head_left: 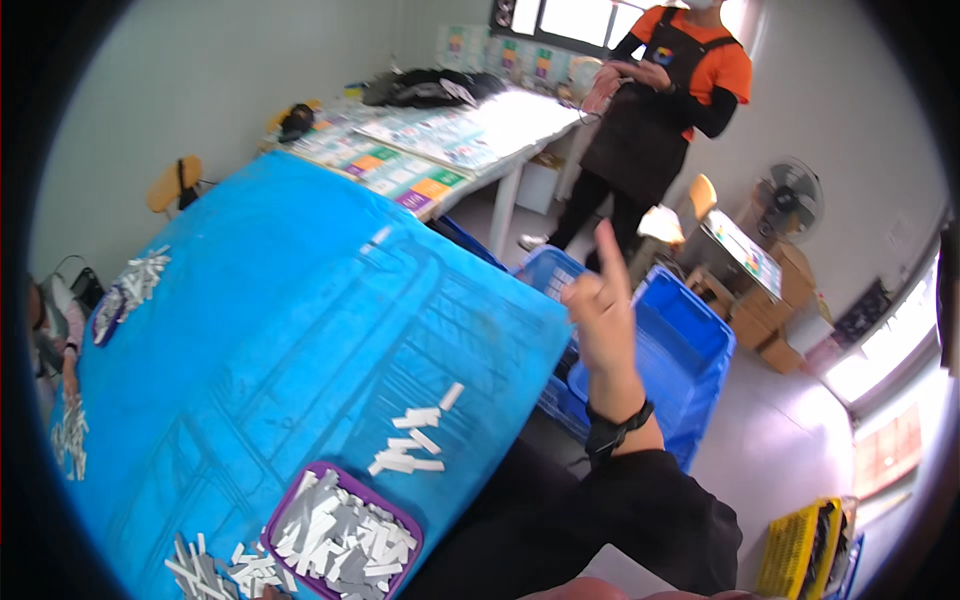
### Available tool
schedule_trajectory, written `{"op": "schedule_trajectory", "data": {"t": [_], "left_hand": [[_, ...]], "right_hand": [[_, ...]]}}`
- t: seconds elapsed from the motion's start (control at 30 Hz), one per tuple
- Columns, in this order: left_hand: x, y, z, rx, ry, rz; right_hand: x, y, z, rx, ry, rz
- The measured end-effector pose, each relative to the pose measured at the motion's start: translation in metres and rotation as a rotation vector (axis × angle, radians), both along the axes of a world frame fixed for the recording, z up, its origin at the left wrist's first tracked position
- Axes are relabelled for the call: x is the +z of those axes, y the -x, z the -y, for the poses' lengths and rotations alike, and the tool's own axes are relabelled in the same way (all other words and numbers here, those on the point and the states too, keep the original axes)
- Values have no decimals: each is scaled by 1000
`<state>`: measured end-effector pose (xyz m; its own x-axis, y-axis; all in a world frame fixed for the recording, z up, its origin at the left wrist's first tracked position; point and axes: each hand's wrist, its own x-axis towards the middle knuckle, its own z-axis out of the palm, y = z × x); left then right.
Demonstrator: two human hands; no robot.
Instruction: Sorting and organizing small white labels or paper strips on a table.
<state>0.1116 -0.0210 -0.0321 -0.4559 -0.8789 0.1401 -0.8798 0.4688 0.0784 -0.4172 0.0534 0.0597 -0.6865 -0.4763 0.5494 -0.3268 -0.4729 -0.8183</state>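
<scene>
My right hand (pixel 607 325) is raised past the table's right edge, a dark band on its wrist. Its index finger stretches upward while the other fingers curl, and nothing is held. At the bottom edge, only a sliver of my left hand (pixel 272 593) shows, among loose white and grey strips (pixel 205 572); its fingers are hidden. Close by stands a purple-rimmed basket (pixel 318 466) filled with white and grey strips (pixel 345 535). Several white strips (pixel 408 455) lie scattered on the blue table cover (pixel 270 330) beyond the basket.
Another person's hand (pixel 70 385) is near strips at the far left, below a second purple basket (pixel 107 318). Blue crates (pixel 690 320) stand on the floor at right. A person in an orange shirt and dark apron (pixel 640 130) stands behind, beside a cluttered table (pixel 400 150).
</scene>
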Motion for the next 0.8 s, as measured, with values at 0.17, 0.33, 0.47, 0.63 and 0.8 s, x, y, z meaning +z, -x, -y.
{"op": "schedule_trajectory", "data": {"t": [0.17, 0.33, 0.47, 0.63, 0.8], "left_hand": [[12, -1, 17, -27, -121, 33], [14, -4, 25, -83, -142, 44], [18, -5, 24, -174, -155, -10], [17, 1, 5, -63, -125, 20], [-1, 10, -6, 2, 64, -65]], "right_hand": [[58, -25, -45, 68, 309, 82], [43, -54, -79, -37, 366, 95], [43, -61, -125, -344, 582, 48], [45, -57, -161, -386, 733, 16], [52, -44, -152, -301, 805, 14]]}}
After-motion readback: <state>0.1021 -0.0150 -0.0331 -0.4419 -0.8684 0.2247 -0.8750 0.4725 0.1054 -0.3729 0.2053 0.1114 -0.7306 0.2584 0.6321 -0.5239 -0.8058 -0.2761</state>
